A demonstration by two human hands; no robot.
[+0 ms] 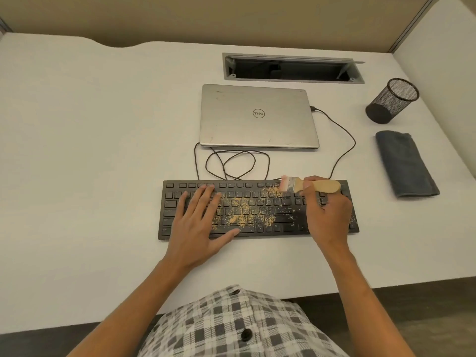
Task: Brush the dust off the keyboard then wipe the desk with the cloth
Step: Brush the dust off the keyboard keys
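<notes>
Where grip [315, 188] pinches: brush [309, 185] handle.

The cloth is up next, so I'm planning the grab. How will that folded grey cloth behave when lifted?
The cloth looks soft and folded in layers, so it will probably sag and unfold if pinched at one edge. It seems light. Its fabric surface likely drags on the desk rather than sliding freely.

Desk [90, 150] left of keyboard [283, 225] lies open; laptop [257, 117] and cable [237, 163] crowd behind.
</notes>
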